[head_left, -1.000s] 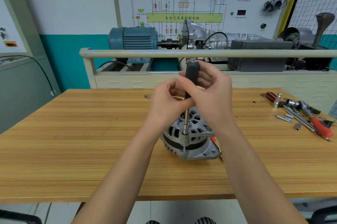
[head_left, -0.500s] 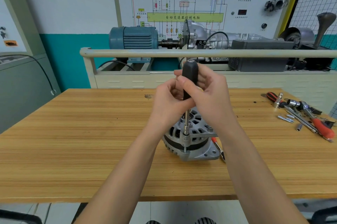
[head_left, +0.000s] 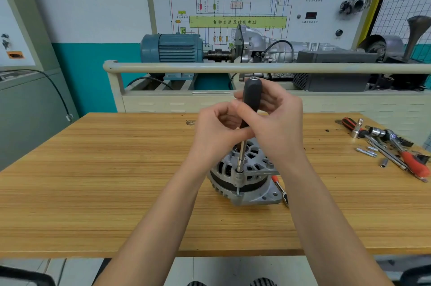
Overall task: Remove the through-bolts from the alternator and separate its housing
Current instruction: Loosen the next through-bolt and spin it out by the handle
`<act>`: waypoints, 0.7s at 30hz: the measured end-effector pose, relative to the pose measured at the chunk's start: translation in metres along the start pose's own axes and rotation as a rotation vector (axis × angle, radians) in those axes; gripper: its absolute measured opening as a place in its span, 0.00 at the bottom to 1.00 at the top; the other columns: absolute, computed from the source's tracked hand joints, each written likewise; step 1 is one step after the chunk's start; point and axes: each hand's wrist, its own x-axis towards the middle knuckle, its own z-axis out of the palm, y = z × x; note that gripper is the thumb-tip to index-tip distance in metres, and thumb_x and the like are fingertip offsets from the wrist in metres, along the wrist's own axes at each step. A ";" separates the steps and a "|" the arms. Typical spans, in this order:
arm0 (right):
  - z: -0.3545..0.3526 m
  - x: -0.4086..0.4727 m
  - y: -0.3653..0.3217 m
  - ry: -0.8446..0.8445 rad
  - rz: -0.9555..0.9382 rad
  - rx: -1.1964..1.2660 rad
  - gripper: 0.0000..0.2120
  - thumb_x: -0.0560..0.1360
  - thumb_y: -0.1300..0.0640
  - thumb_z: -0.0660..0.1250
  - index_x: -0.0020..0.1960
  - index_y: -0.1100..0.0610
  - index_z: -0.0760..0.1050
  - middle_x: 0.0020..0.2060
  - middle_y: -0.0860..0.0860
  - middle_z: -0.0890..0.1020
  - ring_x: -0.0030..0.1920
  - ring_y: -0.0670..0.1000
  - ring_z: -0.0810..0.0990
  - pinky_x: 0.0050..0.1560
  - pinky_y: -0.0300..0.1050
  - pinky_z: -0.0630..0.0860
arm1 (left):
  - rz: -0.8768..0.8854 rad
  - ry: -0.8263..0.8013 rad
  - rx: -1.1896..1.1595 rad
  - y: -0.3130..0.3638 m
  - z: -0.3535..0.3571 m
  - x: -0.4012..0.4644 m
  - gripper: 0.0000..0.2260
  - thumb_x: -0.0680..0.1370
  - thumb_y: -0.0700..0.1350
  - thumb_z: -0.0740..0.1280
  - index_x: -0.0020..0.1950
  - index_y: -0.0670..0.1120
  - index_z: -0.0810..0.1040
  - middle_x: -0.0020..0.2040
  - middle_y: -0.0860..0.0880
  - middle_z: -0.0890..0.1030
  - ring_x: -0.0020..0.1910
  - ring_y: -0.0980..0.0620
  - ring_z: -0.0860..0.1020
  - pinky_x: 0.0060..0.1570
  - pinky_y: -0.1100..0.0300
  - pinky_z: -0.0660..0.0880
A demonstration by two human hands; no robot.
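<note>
A silver alternator stands on the wooden table, its slotted housing facing up. A nut driver with a black handle stands upright over it. Its steel shaft and socket sit on a through-bolt at the housing's near edge, and a short length of bolt shows below the socket. My right hand grips the black handle. My left hand pinches the handle's lower end beside it.
A ratchet with a red-marked handle lies just right of the alternator. Several tools, sockets and loose bolts lie at the table's right edge. Behind the table stands a training rig with a blue motor and a long rail.
The driver has risen a little and its handle has turned between my fingers. More of the through-bolt shows under the socket. The alternator has stayed put.
</note>
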 end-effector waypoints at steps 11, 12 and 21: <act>-0.004 0.002 -0.001 -0.103 0.054 0.060 0.19 0.70 0.61 0.75 0.59 0.54 0.75 0.51 0.47 0.82 0.54 0.45 0.81 0.55 0.38 0.77 | -0.091 -0.052 -0.158 -0.005 -0.006 0.000 0.09 0.67 0.36 0.76 0.46 0.41 0.82 0.44 0.41 0.85 0.44 0.45 0.83 0.49 0.55 0.80; -0.004 0.001 -0.001 -0.050 0.036 0.048 0.19 0.68 0.62 0.77 0.55 0.53 0.76 0.48 0.46 0.83 0.51 0.45 0.82 0.53 0.39 0.78 | -0.092 0.004 -0.121 -0.005 -0.004 0.001 0.09 0.67 0.35 0.76 0.45 0.40 0.81 0.41 0.41 0.84 0.42 0.45 0.82 0.47 0.55 0.80; -0.013 0.005 0.004 -0.078 0.120 0.236 0.16 0.73 0.71 0.68 0.55 0.54 0.78 0.44 0.44 0.85 0.49 0.44 0.84 0.46 0.34 0.78 | -0.112 -0.224 -0.260 -0.005 -0.009 -0.004 0.10 0.76 0.37 0.68 0.56 0.39 0.80 0.47 0.44 0.85 0.48 0.47 0.84 0.53 0.54 0.79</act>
